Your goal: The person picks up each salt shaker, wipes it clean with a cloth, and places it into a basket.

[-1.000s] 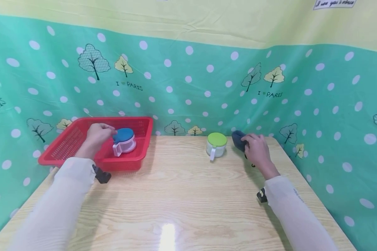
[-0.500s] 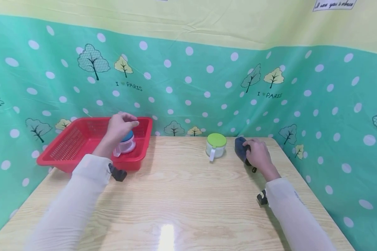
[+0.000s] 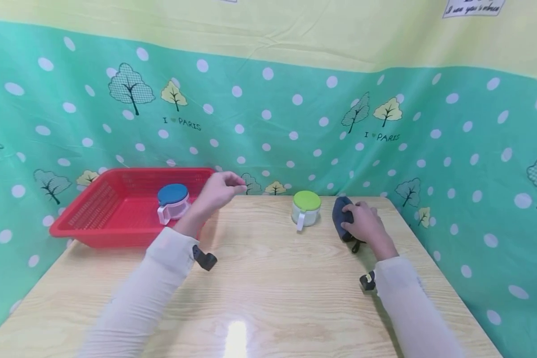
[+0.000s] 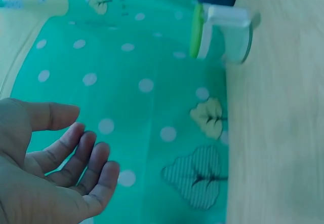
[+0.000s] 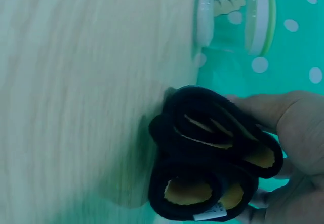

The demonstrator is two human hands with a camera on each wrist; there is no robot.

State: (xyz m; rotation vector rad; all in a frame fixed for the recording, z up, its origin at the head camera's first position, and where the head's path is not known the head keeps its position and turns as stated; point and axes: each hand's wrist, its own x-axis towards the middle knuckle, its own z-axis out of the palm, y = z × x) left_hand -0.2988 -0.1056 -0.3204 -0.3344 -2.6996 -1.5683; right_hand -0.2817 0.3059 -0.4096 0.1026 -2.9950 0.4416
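My left hand (image 3: 223,188) is in the air just past the right side of the red basket. In the left wrist view its fingers (image 4: 83,165) are loosely bent, the thumb apart from them, nothing between. A clear jar with a green lid (image 3: 306,206) and a white handle stands on the table between my hands. To its right, my right hand (image 3: 365,223) grips a dark navy folded cloth bundle (image 3: 341,217) from above, close over the table. The right wrist view shows the bundle's (image 5: 202,153) rolled layers, yellowish lining and a small white label; its exact kind cannot be told.
The red basket (image 3: 89,229) stands at the back left, with a blue-lidded jar (image 3: 173,201) with a pinkish handle inside. A green dotted curtain (image 3: 268,99) closes off the back and sides of the wooden table (image 3: 268,278).
My left hand has moved right, from over the basket beside the blue-lidded jar to past its right edge. My right hand has shifted its hold on the dark cloth bundle, which has turned more upright in view.
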